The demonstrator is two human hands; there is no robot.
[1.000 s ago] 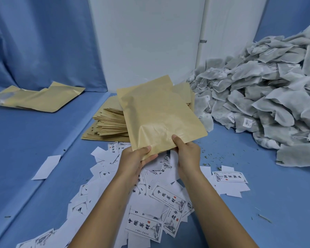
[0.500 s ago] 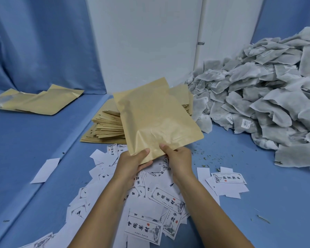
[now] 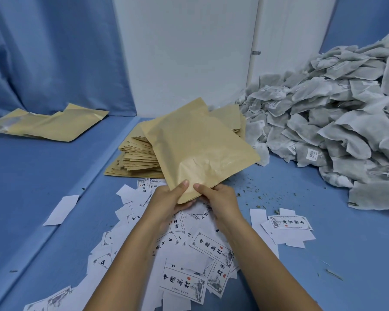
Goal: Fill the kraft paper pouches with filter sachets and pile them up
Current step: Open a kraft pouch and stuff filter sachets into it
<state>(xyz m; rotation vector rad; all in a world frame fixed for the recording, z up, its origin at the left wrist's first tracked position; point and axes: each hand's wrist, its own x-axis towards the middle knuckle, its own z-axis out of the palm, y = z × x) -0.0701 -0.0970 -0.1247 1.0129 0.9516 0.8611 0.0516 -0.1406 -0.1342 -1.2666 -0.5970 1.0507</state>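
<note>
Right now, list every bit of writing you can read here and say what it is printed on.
"中国茶材" (last character unsure): on the white paper labels, including one lying upside down at the right.
Small line and red seal on those labels: too small to read.
Barcode stickers on the grey sachets: too blurred to read.
Brown pouch: no print shows.

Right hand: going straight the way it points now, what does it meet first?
The right hand pinches the kraft pouch at its near corner, pointing forward and slightly left. Beyond that, the stack of empty pouches likely comes first, though depth is unclear.
</note>
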